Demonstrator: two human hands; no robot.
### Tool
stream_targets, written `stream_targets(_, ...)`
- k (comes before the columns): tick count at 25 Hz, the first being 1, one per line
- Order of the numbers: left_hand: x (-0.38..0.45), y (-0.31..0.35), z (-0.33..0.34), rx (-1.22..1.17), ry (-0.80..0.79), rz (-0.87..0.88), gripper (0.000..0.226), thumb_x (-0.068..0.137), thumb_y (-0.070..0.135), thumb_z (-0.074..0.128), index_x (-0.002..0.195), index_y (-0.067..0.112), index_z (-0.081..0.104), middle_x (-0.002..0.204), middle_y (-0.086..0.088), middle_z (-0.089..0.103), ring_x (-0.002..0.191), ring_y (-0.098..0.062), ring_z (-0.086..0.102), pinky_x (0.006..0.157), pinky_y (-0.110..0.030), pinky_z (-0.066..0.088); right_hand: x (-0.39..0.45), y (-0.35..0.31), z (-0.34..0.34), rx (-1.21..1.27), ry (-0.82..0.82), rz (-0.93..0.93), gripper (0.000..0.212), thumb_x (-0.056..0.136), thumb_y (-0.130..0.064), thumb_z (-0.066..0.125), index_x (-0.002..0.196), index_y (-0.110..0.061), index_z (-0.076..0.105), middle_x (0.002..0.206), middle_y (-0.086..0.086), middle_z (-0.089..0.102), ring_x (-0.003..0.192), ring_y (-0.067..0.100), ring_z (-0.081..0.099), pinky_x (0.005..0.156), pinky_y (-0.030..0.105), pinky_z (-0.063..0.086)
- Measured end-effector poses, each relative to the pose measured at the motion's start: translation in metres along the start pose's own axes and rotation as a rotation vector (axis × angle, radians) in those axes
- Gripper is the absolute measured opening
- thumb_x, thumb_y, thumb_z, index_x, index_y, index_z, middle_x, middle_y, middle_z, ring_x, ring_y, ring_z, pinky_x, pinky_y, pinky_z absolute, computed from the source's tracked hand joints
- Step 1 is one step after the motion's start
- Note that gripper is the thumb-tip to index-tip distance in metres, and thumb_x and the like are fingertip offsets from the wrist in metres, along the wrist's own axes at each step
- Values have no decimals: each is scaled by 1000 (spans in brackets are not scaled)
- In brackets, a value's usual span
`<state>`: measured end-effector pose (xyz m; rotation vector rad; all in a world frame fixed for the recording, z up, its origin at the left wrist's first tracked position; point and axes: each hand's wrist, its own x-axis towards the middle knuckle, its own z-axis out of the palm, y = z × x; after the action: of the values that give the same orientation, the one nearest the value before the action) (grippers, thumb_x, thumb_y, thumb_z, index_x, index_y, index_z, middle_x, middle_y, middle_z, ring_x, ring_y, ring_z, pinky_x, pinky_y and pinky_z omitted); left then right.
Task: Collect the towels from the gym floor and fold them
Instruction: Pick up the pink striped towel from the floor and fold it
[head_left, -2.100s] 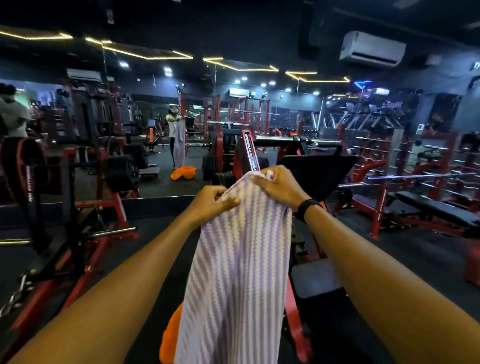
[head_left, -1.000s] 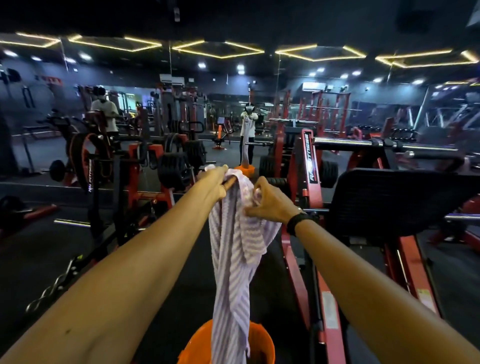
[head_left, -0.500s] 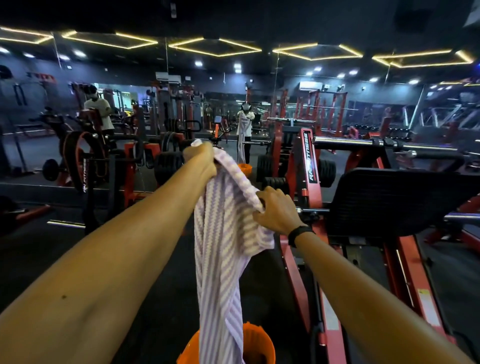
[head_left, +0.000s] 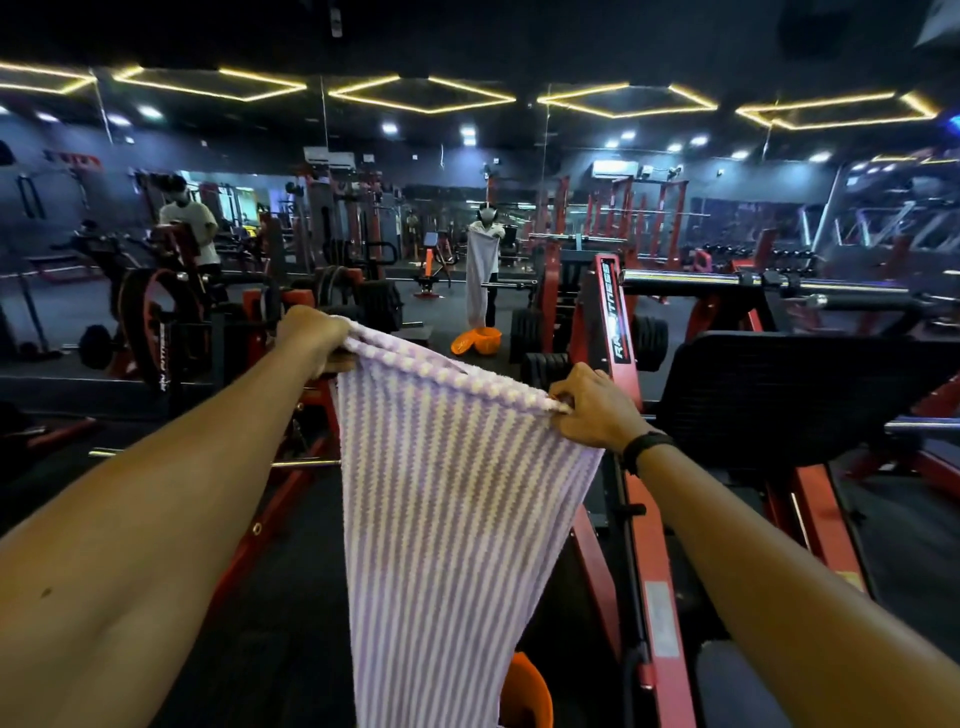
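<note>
towel (head_left: 447, 499) hangs centre, between both hands | bucket (head_left: 524, 691) near, below and behind towel | machine (head_left: 623, 322) right | mirror (head_left: 415, 234) far | weight rack (head_left: 156, 332) left

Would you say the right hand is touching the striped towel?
Touching: the head view shows the right hand pinching the striped towel at its top corner.

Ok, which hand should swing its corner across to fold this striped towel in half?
Probably the left hand: it holds the purple-and-white striped towel higher, over open floor. The right hand sits nearer the red machine.
</note>
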<state>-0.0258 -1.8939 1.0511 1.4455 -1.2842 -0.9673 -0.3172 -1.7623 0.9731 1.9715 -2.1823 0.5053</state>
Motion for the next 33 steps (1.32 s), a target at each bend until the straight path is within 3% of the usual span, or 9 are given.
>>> stream_targets(3, 12, -2, 6, -226, -98, -102, 24, 93, -9, 40, 110, -4, 57, 105, -25, 63, 59, -22, 64, 44, -40, 52, -3, -1, 5, -27, 15, 48, 23, 83, -40, 49, 77, -22, 63, 96, 5, 47, 89, 32, 48, 76, 39, 40)
stream_targets(7, 24, -4, 13, -328, -121, -160, 25, 93, -6, 44, 112, 2, 59, 134, -13, 56, 100, -16, 64, 64, -28, 49, 1, -3, 9, 42, 77, 125, 27, 88, -14, 46, 62, -17, 53, 89, 9, 49, 91, 39, 55, 77, 41, 45)
stream_targets(11, 8, 0, 15, -198, -90, -45, 20, 94, 2, 48, 109, 2, 61, 133, -8, 55, 121, -24, 55, 69, -27, 47, 2, -1, 14, -1, 19, 68, 24, 80, 0, 47, 67, -20, 53, 98, 8, 52, 94, 36, 52, 79, 40, 43)
stream_targets(15, -1, -1, 19, -22, 211, 135, 28, 90, 10, 49, 110, 1, 67, 115, -14, 66, 104, -29, 63, 80, -32, 50, 4, -12, 18, -80, 64, 14, 18, 82, -13, 49, 88, -9, 65, 107, 8, 54, 96, 33, 48, 69, 33, 30)
stream_targets(19, 6, 4, 21, -306, 66, 3, 26, 92, 6, 39, 110, -4, 55, 104, -16, 61, 81, -28, 63, 70, -41, 56, 0, -18, 22, -159, 24, 36, 38, 78, -39, 53, 111, -26, 64, 108, 6, 53, 99, 30, 47, 80, 37, 35)
stream_targets(22, -1, 4, 19, -490, 36, -44, 19, 97, -1, 31, 84, 1, 45, 76, -12, 52, 60, -18, 55, 61, -32, 55, 1, -18, 26, 13, 139, 83, 11, 79, -28, 56, 80, -23, 67, 88, 4, 53, 84, 28, 48, 69, 34, 35)
stream_targets(24, 9, 0, 18, -581, 14, -64, 18, 98, 3, 31, 91, 1, 48, 69, -10, 56, 55, -16, 58, 49, -27, 55, 7, -16, 23, 303, 196, 171, 22, 72, -13, 53, 54, -19, 43, 65, 2, 41, 65, 23, 41, 57, 32, 29)
stream_targets(28, 14, -1, 11, -549, -49, -25, 12, 94, 6, 47, 83, 9, 52, 69, -4, 57, 34, -5, 57, 37, -16, 48, 18, -2, 13, 581, 307, 299, 29, 74, 0, 55, 54, -15, 40, 54, -2, 35, 56, 12, 33, 53, 32, 24)
stream_targets(33, 24, -13, 3, -465, -44, 46, 22, 90, 9, 56, 70, 15, 49, 77, -9, 62, 47, -8, 60, 40, -19, 49, 21, 24, 14, 762, 122, 299, 41, 72, -1, 78, 51, -18, 47, 47, -9, 44, 40, -2, 41, 48, 20, 32)
